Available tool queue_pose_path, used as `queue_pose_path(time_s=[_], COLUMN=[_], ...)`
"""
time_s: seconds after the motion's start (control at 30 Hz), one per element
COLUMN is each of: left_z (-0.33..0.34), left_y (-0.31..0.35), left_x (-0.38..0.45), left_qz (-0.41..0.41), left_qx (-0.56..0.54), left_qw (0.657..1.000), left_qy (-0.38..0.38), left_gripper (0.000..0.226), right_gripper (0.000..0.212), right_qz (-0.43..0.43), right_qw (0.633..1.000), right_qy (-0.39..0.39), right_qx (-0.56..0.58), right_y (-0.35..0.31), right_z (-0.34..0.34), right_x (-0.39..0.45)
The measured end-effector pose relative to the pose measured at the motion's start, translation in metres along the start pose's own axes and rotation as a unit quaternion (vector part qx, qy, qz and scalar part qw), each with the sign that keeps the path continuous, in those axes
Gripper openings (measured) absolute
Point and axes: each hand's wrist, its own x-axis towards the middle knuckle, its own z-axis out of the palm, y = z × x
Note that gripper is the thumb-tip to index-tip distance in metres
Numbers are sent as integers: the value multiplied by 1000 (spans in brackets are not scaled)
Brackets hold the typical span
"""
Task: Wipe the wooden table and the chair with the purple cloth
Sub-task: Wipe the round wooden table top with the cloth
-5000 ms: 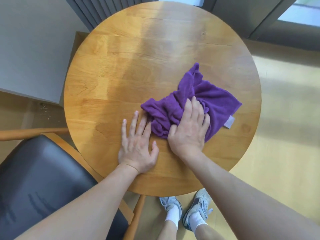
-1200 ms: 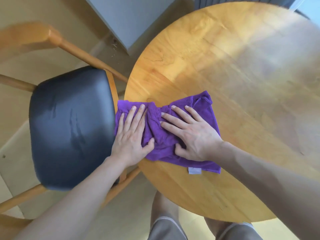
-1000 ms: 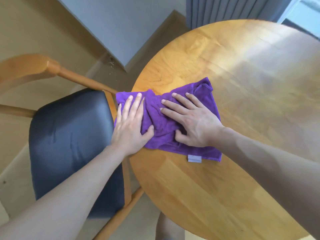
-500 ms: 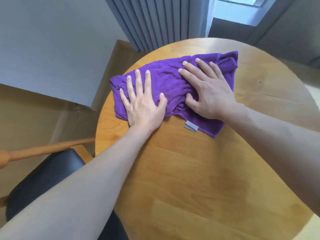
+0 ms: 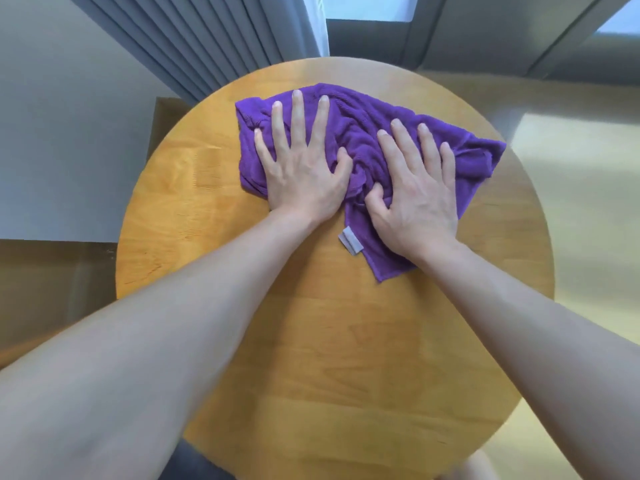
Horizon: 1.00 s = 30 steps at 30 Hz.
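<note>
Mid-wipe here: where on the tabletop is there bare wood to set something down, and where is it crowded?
Bare wood runs along the wooden table's near half, between the two forearms, and along its left side, between the rim and the purple cloth. The far part is crowded: the cloth lies spread there, with the left hand and right hand pressing flat on it.

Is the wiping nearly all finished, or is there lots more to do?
Still going. Both hands, left hand and right hand, press flat on the purple cloth at the far side of the wooden table. Which parts are already clean doesn't show. The chair is out of view, so it's probably still left.
</note>
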Motion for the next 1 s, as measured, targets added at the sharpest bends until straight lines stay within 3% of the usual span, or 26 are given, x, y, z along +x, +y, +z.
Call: queue_pose_path(time_s=[0.23,0.47,0.77,1.0], left_z=[5,12,17,7], left_y=[22,34,57,58], left_x=[-58,-158,-287,-351], left_qz=[52,17,-50,-48], left_qx=[7,9,-6,-20], left_qw=[998,999,998,993], left_qy=[-32,-30,-49,-108], left_gripper=[76,78,81,85], right_gripper=[76,79,83,76], right_qz=[2,-31,-214,-376], right_qw=[1000,999,969,902], right_qy=[-16,-33,-124,-210], right_qx=[2,4,-18,-23], right_y=[30,38,67,92], right_z=[-9,-10,-18,-31], right_x=[-59,-123,-196,-211])
